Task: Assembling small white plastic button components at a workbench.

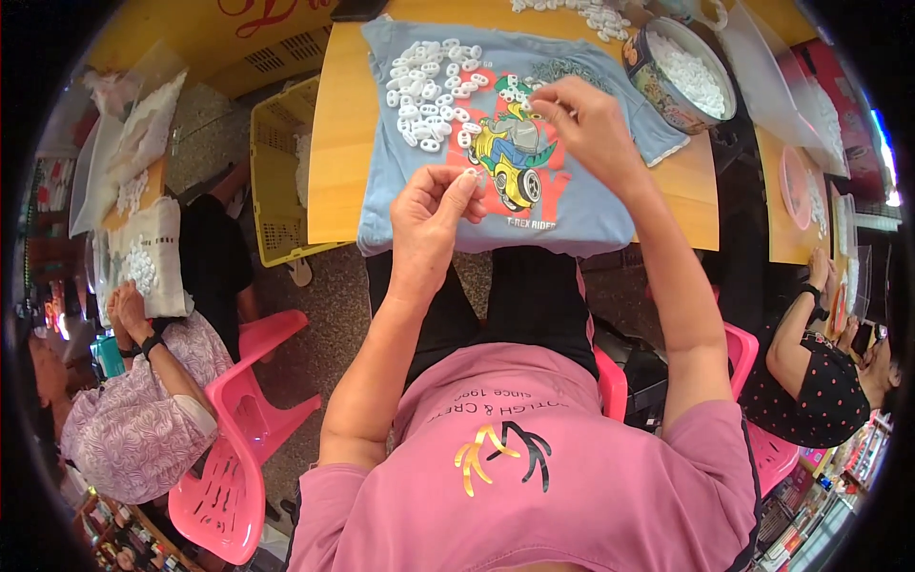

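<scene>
My left hand (pixel 429 214) is closed in a pinch on a small white plastic piece (pixel 472 175), mostly covered by thumb and finger. Farther right, my right hand (pixel 586 119) has its thumb and fingertips drawn together; whatever is between them is too small to make out. Just beyond it lies a heap of tiny grey-green parts (pixel 572 71). White oval plastic pieces (pixel 419 81) with two holes each are spread at the far left of a blue T-shirt (pixel 386 181), which lies over the table. A few similar white pieces sit near my right fingertips, on the printed picture.
A round tin (pixel 656 103) full of small white parts stands at the right. More white pieces (pixel 600 19) lie along the table's far edge. Left of the wooden table (pixel 334 162) is a yellow crate (pixel 276 224). People work at tables on both sides; a pink chair (pixel 233 458) stands left.
</scene>
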The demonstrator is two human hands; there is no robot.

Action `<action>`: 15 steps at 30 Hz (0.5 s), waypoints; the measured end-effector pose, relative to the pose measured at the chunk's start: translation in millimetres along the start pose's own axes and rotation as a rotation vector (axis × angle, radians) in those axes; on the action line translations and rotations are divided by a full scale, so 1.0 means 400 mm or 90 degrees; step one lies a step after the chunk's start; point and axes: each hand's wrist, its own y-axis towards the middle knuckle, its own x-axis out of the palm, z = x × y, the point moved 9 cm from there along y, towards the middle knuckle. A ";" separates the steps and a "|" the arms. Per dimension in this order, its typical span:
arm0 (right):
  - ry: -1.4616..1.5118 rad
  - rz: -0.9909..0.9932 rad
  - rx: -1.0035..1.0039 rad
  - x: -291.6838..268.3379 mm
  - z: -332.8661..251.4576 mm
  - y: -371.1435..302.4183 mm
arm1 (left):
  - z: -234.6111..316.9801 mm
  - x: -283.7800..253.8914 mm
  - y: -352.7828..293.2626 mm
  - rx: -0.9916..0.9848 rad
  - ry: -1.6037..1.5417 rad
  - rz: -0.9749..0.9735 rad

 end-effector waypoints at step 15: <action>0.415 -0.119 0.289 0.074 0.078 -0.014 | 0.009 -0.011 -0.013 -0.026 -0.011 0.012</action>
